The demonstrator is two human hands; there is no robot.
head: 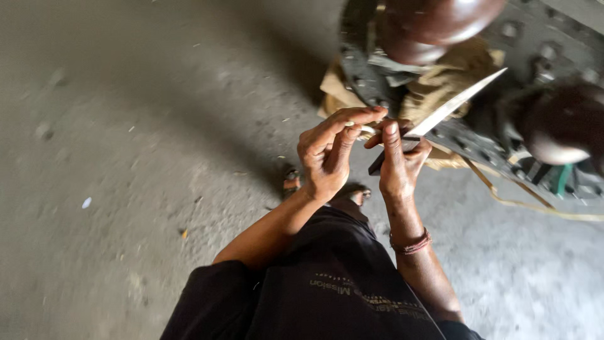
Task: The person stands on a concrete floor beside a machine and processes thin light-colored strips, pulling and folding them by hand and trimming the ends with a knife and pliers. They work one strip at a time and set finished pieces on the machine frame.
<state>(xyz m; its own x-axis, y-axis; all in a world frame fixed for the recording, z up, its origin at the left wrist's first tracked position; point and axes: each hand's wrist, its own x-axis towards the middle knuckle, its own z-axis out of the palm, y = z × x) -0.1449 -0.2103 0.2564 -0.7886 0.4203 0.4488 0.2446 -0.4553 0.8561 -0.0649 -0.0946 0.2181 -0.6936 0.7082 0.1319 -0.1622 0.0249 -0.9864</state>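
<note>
Left hand point(327, 157): fingertips pinched on a thin pale stick point(363, 128).
Right hand point(399, 165): fingers clamped around a knife point(450, 108), touching the stick.

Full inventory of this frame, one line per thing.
knife: 1, pale metal blade, dark handle, in the right hand, blade pointing up and right
thin stick: 1, whitish, pinched in the left hand's fingertips, touching the right hand
dark glossy rounded pieces: 2, brown, top right
dark metal frame: 1, grey-black, studded, top right
sacking: 1 bundle, tan, on the frame
strip: 1, tan, trailing right on the floor
floor: grey concrete, littered with small bits
sandalled foot: 1 clear, below the hands
bracelet: 1, reddish, right wrist
left hand: 1
right hand: 1
</note>
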